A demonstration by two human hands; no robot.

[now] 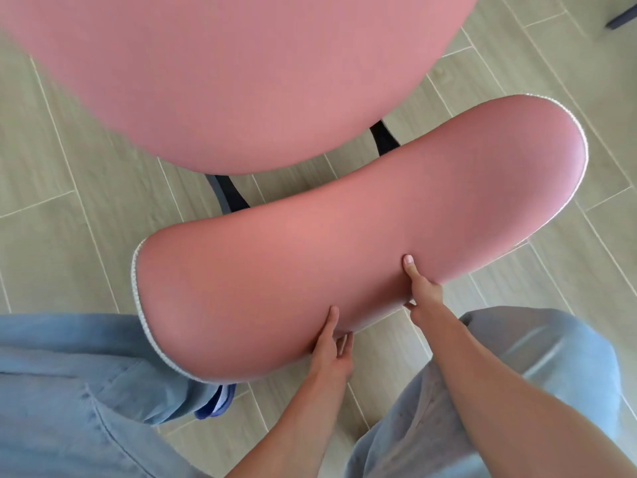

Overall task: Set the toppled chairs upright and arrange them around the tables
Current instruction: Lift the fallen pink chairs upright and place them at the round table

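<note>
Looking down from the head view, the largest thing is the pink seat (220, 70) of the chair, which fills the top of the frame. The chair seems to stand upright already, since the seat faces up and the floor (51, 208) of pale tiles shows all around it. No surface is visible here, so I cannot tell how far the chair is from any table.

Next in size is the backrest (362, 229), a pink kidney-shaped pad with a white piped edge. It lies just on the near side of the seat, between the seat and the person. Its long axis runs slanted, from the lower left up to the upper right. Two dark posts (384, 139) show in the gap between the seat and the backrest.

Below the backrest are the legs in light blue trousers (69, 391), one on each side of it.

Both hands grip the near edge of the backrest, close together but not touching. The left hand (332, 350) holds the edge lower and nearer to the body, thumb on the front face. The right hand (422, 291) holds it a little higher along the edge, its thumb pressed on the pink face.

So the chair lies straight ahead of both hands. In my judgement the coming move is to push or turn the chair by the backrest toward its place.
</note>
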